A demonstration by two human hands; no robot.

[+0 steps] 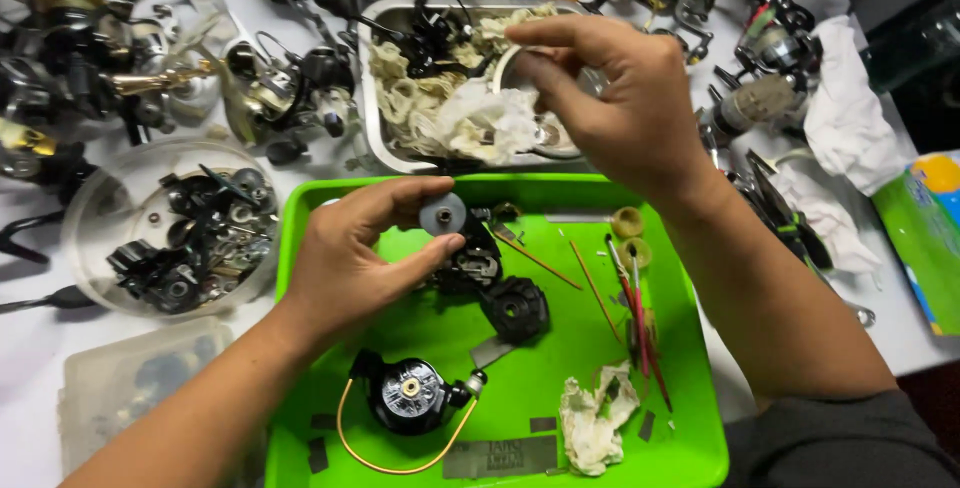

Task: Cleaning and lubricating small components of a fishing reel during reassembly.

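My left hand (360, 258) pinches a small grey round gear (443, 214) between thumb and fingers, just above a black reel body (470, 263) on the bright green tray (320, 218). My right hand (620, 98) reaches over the metal pan (372, 98) behind the tray, fingertips pinched together by a small round metal cup (520, 63); what they grip is hidden. A black reel side cover (515, 308) lies mid-tray. A black rotor with a gold bail wire (405, 395) sits at the tray's front.
A crumpled tissue (595, 418), red-handled picks (640, 318) and two small rings (628, 223) lie on the tray. A clear round bowl of black parts (175, 233) stands left. Several dismantled fishing reels (90, 58) crowd the back, white rags (845, 98) right.
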